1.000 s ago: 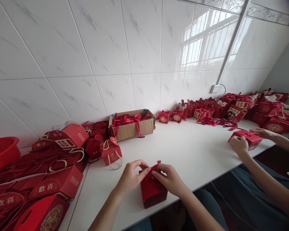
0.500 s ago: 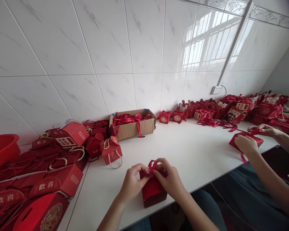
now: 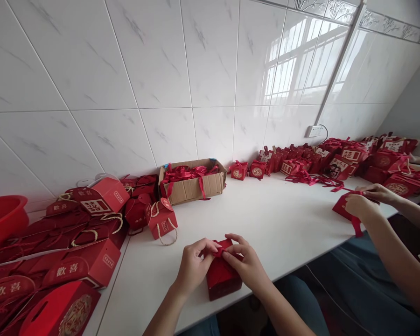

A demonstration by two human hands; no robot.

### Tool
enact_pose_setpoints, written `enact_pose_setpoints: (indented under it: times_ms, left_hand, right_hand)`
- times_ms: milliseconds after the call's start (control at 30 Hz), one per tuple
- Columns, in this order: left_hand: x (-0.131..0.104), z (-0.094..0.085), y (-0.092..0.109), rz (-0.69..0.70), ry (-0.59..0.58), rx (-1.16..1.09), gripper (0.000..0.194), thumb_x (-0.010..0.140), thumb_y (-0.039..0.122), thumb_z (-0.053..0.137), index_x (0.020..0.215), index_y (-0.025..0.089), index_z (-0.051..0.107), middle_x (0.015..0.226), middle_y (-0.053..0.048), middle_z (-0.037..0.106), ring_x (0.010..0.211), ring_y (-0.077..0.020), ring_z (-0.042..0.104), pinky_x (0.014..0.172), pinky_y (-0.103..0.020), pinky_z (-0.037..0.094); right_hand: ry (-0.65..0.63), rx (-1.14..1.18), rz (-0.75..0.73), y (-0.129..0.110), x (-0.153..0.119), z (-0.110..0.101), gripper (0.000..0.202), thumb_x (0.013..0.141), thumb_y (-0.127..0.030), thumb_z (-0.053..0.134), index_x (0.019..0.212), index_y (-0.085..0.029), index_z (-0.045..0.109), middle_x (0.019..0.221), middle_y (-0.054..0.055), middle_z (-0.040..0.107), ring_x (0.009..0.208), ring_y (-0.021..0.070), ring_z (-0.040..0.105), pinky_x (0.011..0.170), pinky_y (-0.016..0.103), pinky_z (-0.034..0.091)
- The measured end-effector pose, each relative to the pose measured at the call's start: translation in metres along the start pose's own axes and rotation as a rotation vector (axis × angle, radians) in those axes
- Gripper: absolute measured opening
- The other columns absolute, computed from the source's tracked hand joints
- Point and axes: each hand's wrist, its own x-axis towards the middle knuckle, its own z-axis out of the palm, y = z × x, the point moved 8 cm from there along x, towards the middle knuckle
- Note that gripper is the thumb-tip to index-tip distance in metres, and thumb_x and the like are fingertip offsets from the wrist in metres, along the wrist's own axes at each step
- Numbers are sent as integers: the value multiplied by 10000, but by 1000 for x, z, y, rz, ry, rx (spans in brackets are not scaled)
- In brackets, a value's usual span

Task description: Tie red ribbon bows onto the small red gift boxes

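Note:
A small red box (image 3: pixel 224 282) rests at the table's front edge, between my two hands. Red ribbon (image 3: pixel 218 252) lies across its top. My left hand (image 3: pixel 195 262) pinches the ribbon from the left, thumb and forefinger together. From the right, my right hand (image 3: pixel 244 263) pinches the same ribbon with thumb and forefinger, its other fingers partly raised over the box. The ribbon between the fingertips is bunched, and its ends are mostly hidden by the fingers.
Red gift boxes (image 3: pixel 82 266) pile up at the left beside a red basin (image 3: pixel 5 224). A cardboard box (image 3: pixel 192 189) of ribbons stands by the wall. Finished-looking red boxes (image 3: pixel 257 169) line the back right. Another person's hands (image 3: pixel 362 206) hold a red box at the right.
The upright ribbon loop above my box has flattened between my fingertips. My right hand's fingers have spread a little. The other person's hands have shifted on their box.

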Motion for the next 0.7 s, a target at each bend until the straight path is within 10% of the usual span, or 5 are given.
enact_pose_setpoints:
  times_ms: [200, 367, 700]
  left_hand:
    - [4, 12, -4, -42, -55, -89, 118, 794, 142, 555, 690, 188, 523, 789, -22, 673, 802, -151, 631, 741, -256, 480]
    - [8, 6, 4, -17, 66, -74, 97, 807, 226, 592, 868, 201, 522, 840, -11, 599, 778, -141, 596, 659, -233, 477]
    - [-9, 8, 3, -25, -53, -15, 116, 806, 297, 620, 816, 211, 698, 836, -43, 655, 810, -175, 626, 752, -281, 503]
  right_hand:
    - [-138, 50, 18, -1, -3, 4, 340, 807, -480, 584, 688, -177, 681, 1483, 89, 317, 1399, 294, 158, 1071, 457, 259]
    - [-7, 139, 27, 3, -7, 1, 382, 803, -514, 573, 644, -182, 678, 1463, 80, 362, 1352, 306, 288, 1051, 444, 303]
    - [87, 176, 52, 1, -24, 0, 400, 851, -518, 490, 851, -195, 727, 1357, 109, 488, 1311, 276, 366, 1055, 402, 324]
